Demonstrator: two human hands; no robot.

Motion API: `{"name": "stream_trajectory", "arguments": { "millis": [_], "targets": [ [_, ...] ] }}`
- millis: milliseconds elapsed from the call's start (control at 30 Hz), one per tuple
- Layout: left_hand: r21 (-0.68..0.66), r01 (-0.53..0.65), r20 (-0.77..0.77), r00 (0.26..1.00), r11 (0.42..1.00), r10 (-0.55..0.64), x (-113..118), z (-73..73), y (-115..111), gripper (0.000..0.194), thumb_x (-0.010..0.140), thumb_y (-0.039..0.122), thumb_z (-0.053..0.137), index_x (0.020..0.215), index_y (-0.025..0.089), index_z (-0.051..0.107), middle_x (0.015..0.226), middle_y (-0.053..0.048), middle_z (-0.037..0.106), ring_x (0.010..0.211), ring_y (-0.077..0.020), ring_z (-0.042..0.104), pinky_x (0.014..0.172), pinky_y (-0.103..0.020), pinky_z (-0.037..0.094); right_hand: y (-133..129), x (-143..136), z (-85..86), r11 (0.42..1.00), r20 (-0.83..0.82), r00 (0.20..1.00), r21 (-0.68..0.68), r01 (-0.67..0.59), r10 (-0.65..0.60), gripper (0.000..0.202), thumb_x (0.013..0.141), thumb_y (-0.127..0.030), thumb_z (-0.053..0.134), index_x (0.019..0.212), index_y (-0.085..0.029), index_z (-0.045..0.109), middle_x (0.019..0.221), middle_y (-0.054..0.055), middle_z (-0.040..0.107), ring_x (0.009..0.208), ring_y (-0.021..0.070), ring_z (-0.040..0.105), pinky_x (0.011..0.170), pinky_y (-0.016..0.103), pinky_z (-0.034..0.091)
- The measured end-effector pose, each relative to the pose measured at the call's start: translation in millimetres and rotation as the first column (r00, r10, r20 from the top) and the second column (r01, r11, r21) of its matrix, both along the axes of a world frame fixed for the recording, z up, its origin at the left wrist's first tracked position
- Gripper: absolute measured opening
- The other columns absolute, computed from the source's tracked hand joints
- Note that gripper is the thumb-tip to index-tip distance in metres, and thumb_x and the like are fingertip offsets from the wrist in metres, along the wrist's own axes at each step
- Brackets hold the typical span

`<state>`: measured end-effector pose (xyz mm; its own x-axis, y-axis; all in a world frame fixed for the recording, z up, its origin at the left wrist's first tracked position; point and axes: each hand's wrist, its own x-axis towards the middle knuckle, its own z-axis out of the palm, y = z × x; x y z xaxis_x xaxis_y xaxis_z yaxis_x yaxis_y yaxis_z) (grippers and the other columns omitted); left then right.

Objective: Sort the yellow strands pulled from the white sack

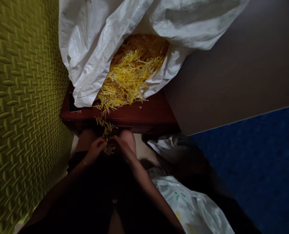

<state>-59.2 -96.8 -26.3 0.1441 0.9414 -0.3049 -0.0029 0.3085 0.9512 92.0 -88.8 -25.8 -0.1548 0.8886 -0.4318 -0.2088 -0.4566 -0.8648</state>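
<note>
Yellow and white thin branching pieces (132,74) lie in a heap in the mouth of a large white sack (91,61). A short strand of the same pieces (107,127) hangs between the heap and my hands, with a small tuft below my fingers. My left hand (98,147) is closed in a pinch on the strand, above my lap. Close to its right, my right hand (120,144) has its fingertips together at the strand; the dim light hides exactly what they grip.
The sack rests on a dark red case (144,113), with a dark flat object (73,103) at its left corner. Textured yellow-green padding (25,97) stands left. A grey-brown panel (232,74), blue surface (261,156) and white plastic bag (188,201) are right.
</note>
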Motion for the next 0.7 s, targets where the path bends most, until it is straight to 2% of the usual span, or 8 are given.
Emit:
{"name": "stream_trajectory", "arguments": {
  "millis": [133,233,333,400,500,533,633,700],
  "targets": [
    [0.001,0.117,-0.004,0.993,0.993,-0.117,9.9,-10.0,-5.6,0.027,0.070,0.039,0.059,0.068,0.014,0.051,0.060,0.004,0.047,0.058,-0.0074,0.042,0.061,-0.021,0.035,1.8,-7.2,-0.6,0.997,-0.056,0.998,0.077,0.006,-0.002,0.032,0.064,-0.045,0.065,0.085,-0.020,0.067,0.088,0.002,0.068,0.083,0.0173,0.060,0.072,0.028,0.046],
    [0.023,0.193,0.004,0.981,0.981,-0.193,7.8,-16.8,-4.9,0.026,0.068,0.038,0.061,0.068,0.014,0.054,0.065,0.002,0.052,0.063,-0.0094,0.047,0.066,-0.024,0.038,2.5,-13.6,-4.0,0.999,-0.087,0.996,0.044,-0.003,0.007,0.031,0.058,-0.037,0.071,0.083,-0.019,0.065,0.077,0.000,0.067,0.068,0.0135,0.059,0.059,0.024,0.045],
    [0.043,0.226,-0.018,0.974,0.973,-0.226,-5.9,-18.2,0.2,0.023,0.067,0.035,0.062,0.071,0.013,0.058,0.071,0.000,0.058,0.070,-0.0119,0.052,0.072,-0.026,0.040,1.5,-14.8,-6.8,0.998,-0.066,0.997,0.049,0.044,-0.040,0.029,0.058,-0.036,0.071,0.079,-0.018,0.062,0.064,-0.003,0.062,0.053,0.0098,0.052,0.049,0.022,0.040],
    [0.045,0.150,-0.078,0.986,0.988,-0.146,-18.3,-15.4,7.6,0.021,0.067,0.032,0.062,0.075,0.013,0.060,0.075,-0.002,0.061,0.075,-0.0134,0.054,0.076,-0.027,0.041,0.1,-12.9,-7.9,0.985,0.005,0.994,0.129,0.111,-0.112,0.027,0.061,-0.037,0.069,0.078,-0.017,0.061,0.063,-0.003,0.060,0.054,0.0098,0.051,0.050,0.022,0.040],
    [0.126,-0.118,-0.149,0.979,0.985,0.136,-30.4,-8.6,22.9,0.018,0.071,0.030,0.057,0.079,0.014,0.060,0.081,-0.003,0.063,0.081,-0.0144,0.055,0.081,-0.028,0.041,-2.3,-8.9,-8.8,0.939,0.128,0.963,0.285,0.192,-0.236,0.023,0.064,-0.036,0.067,0.075,-0.016,0.062,0.064,-0.003,0.058,0.058,0.0091,0.050,0.055,0.022,0.039],
    [0.148,-0.139,-0.146,0.976,0.979,0.160,-30.6,-6.2,27.9,0.018,0.072,0.029,0.057,0.080,0.014,0.061,0.083,-0.004,0.063,0.083,-0.0146,0.056,0.081,-0.028,0.041,-3.1,-7.7,-8.6,0.929,0.143,0.956,0.308,0.203,-0.256,0.022,0.065,-0.035,0.066,0.075,-0.016,0.062,0.062,-0.003,0.057,0.056,0.0085,0.048,0.054,0.021,0.038],
    [0.143,-0.082,-0.091,0.991,0.986,0.095,-19.9,1.3,38.5,0.016,0.073,0.027,0.055,0.081,0.013,0.061,0.084,-0.004,0.064,0.082,-0.0141,0.057,0.080,-0.027,0.042,-5.9,-5.2,-5.3,0.935,0.117,0.965,0.299,0.190,-0.234,0.022,0.068,-0.037,0.064,0.077,-0.017,0.061,0.060,-0.004,0.055,0.053,0.0082,0.046,0.051,0.021,0.037],
    [0.156,-0.084,-0.084,0.992,0.984,0.098,-8.0,6.6,40.8,0.015,0.073,0.025,0.056,0.081,0.013,0.060,0.083,-0.004,0.063,0.080,-0.0132,0.056,0.077,-0.026,0.042,-8.3,-4.1,-0.4,0.934,0.119,0.967,0.310,0.179,-0.225,0.022,0.068,-0.036,0.064,0.079,-0.017,0.062,0.063,-0.003,0.057,0.053,0.0084,0.047,0.052,0.021,0.037]
  ]
}}
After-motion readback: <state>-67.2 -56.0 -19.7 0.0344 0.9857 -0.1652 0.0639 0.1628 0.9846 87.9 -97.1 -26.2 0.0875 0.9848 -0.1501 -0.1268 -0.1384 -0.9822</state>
